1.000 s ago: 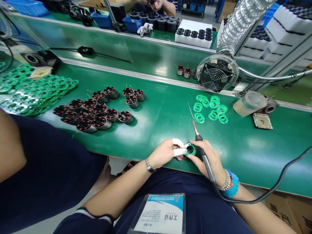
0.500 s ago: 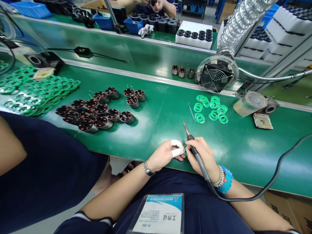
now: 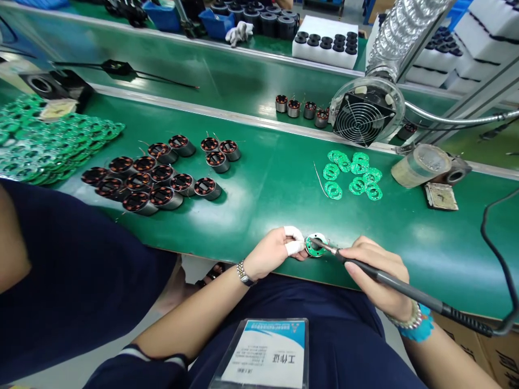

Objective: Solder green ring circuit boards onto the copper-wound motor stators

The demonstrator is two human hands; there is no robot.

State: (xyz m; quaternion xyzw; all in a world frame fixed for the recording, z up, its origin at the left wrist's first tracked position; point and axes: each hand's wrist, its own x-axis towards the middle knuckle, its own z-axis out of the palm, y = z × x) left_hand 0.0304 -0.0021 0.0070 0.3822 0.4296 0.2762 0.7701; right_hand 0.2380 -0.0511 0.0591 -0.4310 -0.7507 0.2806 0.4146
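Note:
My left hand (image 3: 275, 251), with white tape on two fingertips, pinches a small motor stator topped by a green ring board (image 3: 315, 245) at the near edge of the green bench (image 3: 267, 183). My right hand (image 3: 375, 270) grips a black soldering iron (image 3: 389, 278) like a pen. Its tip rests on the green ring board. The iron's black cable (image 3: 500, 259) loops off to the right.
Several copper-wound stators (image 3: 154, 175) lie left of centre, and loose green ring boards (image 3: 352, 175) lie ahead with a solder wire (image 3: 319, 178). A heap of green boards (image 3: 52, 143) sits far left. A fume fan (image 3: 363, 116), tape roll (image 3: 417, 165) and sponge tray (image 3: 441, 195) stand right.
The soldering iron swung down from pointing up and away; its tip now touches the board on the stator. My right hand shifted right and my left hand kept its hold.

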